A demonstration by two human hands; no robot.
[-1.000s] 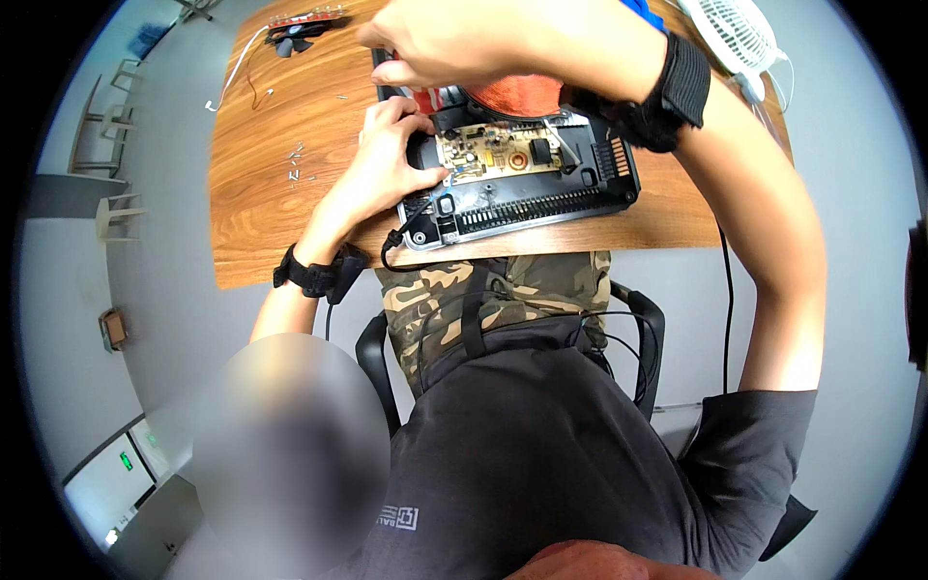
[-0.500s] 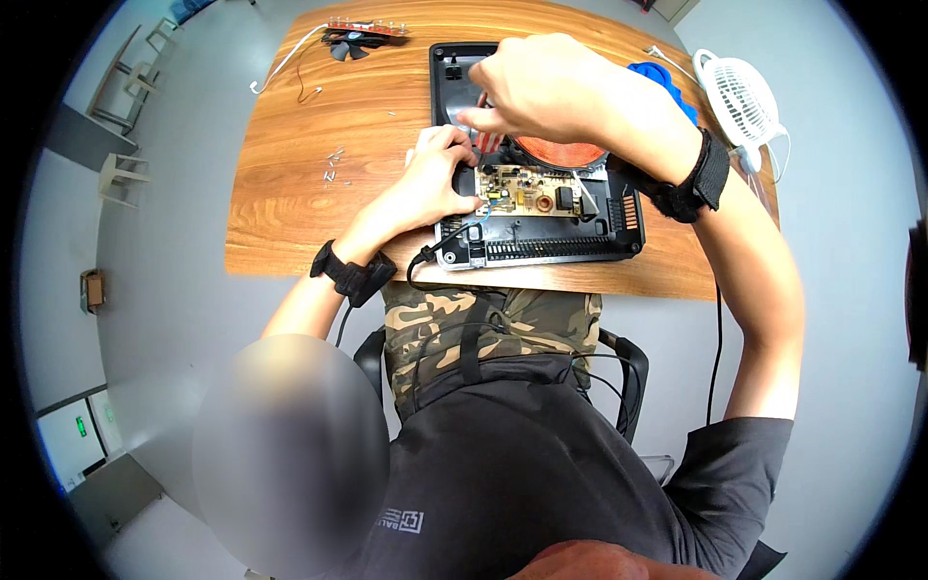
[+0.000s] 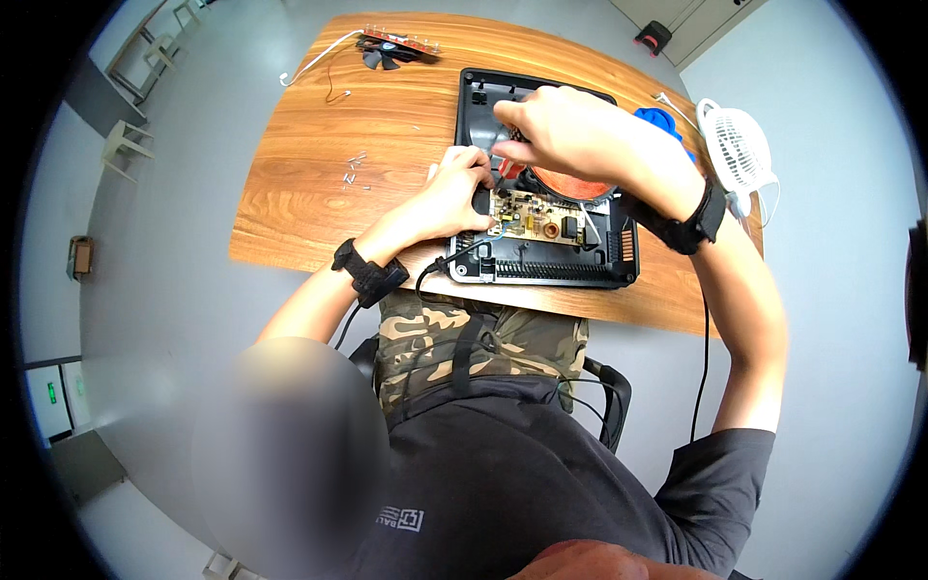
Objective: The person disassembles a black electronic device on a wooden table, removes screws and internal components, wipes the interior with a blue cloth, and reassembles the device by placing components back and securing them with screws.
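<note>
An opened black appliance casing, like an induction cooker's (image 3: 551,275), lies on the table before me. A tan circuit board (image 3: 530,217) sits in it, with a round copper-coloured coil (image 3: 572,184) behind. My left hand (image 3: 454,193) is closed on the casing's left side, its thumb by the board's left end. Above the casing's middle, my right hand (image 3: 551,130) is curled closed with fingertips pointing left. A red piece (image 3: 509,169) shows just below it; what the fingers grip is mostly hidden. A black power cord (image 3: 435,267) runs out at the casing's front left.
Several small screws (image 3: 354,172) lie left of the casing. Farther back rest a black fan (image 3: 385,56) and a red strip (image 3: 411,41) with wires. A blue cloth (image 3: 659,121) and a white fan (image 3: 733,145) are at the right.
The view has shifted, so the table and casing appear lower and slightly turned. Both hands stay at the casing, and the right hand's wrist has turned slightly.
</note>
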